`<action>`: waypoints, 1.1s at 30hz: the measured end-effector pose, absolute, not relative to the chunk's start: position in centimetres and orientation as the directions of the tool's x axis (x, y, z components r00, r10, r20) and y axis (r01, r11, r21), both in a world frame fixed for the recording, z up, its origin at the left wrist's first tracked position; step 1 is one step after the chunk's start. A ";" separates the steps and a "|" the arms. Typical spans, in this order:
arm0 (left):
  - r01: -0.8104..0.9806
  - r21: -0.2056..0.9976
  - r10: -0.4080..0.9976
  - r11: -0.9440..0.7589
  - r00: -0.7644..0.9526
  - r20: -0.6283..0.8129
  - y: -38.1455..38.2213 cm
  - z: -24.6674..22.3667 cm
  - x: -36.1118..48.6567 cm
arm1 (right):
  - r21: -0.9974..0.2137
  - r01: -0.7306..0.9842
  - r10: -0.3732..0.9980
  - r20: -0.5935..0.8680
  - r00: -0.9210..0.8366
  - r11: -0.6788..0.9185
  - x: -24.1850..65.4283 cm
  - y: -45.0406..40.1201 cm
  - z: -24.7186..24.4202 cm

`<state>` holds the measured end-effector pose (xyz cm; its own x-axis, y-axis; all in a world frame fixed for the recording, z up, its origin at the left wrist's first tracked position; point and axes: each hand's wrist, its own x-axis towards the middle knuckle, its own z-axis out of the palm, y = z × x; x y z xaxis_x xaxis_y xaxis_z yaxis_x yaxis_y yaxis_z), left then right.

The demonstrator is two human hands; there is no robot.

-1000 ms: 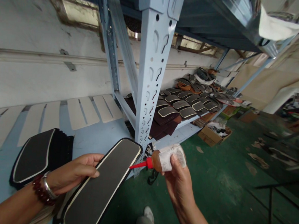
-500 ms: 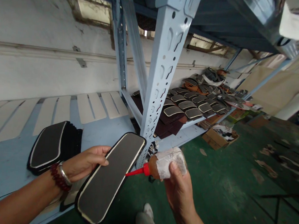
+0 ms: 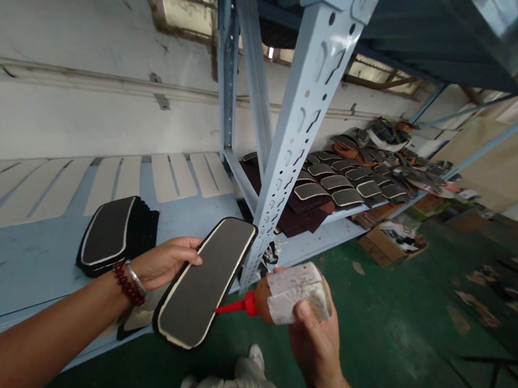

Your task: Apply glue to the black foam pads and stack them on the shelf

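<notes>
My left hand (image 3: 165, 262) grips the lower inner edge of a long black textured shoe insole (image 3: 203, 283) with a cream rim, holding it tilted. My right hand (image 3: 315, 337) is closed around a brown glue bottle (image 3: 291, 295), partly wrapped in whitish tape. The bottle's red nozzle (image 3: 236, 305) points left, and its tip sits close to the insole's right edge. I cannot tell whether they touch. A stack of similar black insoles (image 3: 116, 237) lies on the blue shelf (image 3: 28, 260) to the left of my left hand.
Cream insole blanks (image 3: 171, 179) lie along the shelf, beyond a perforated blue steel upright (image 3: 301, 138). Rows of black insoles (image 3: 335, 181) rest on dark sheets on the shelf. A cardboard box (image 3: 388, 244) stands on the green floor (image 3: 399, 340), near my feet (image 3: 246, 370).
The insole has risen and shifted right in view, and the bottle has moved with it. The shelf and background have slid right as my head turned.
</notes>
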<state>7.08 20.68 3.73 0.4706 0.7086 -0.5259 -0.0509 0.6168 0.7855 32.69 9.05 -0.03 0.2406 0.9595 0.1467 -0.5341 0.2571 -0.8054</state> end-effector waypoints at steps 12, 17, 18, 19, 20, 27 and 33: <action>-0.124 0.812 0.801 0.571 0.300 -0.518 20.6 3.5 6.6 | -0.807 -0.549 0.970 0.119 0.211 0.218 32.1 8.5 -1.0; -0.165 0.803 0.813 0.572 0.242 -0.529 20.5 3.5 6.5 | -0.808 -0.559 0.977 0.092 0.190 0.185 31.8 8.3 -1.5; -0.170 0.803 0.815 0.572 0.231 -0.532 20.5 3.5 6.5 | -0.809 -0.559 0.978 0.091 0.187 0.182 31.7 8.4 -1.5; -0.172 0.803 0.817 0.571 0.221 -0.533 20.5 3.4 6.4 | -0.810 -0.557 0.978 0.094 0.185 0.183 31.7 8.5 -1.5; -0.174 0.803 0.818 0.570 0.214 -0.534 20.5 3.4 6.4 | -0.811 -0.554 0.977 0.100 0.187 0.189 31.7 8.7 -1.4; -0.170 0.795 0.809 0.583 0.206 -0.550 20.2 3.2 6.1 | -0.826 -0.511 0.962 0.126 0.242 0.237 32.2 10.8 -0.4; -0.152 0.801 0.811 0.579 0.208 -0.547 19.5 3.7 6.2 | -0.834 -0.519 0.978 0.109 0.178 0.187 32.2 11.4 -0.5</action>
<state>6.24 19.48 3.66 0.2080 0.8107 -0.5472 -0.1522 0.5795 0.8006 32.21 11.44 -0.54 0.1782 0.9780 0.1088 -0.5191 0.1873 -0.8339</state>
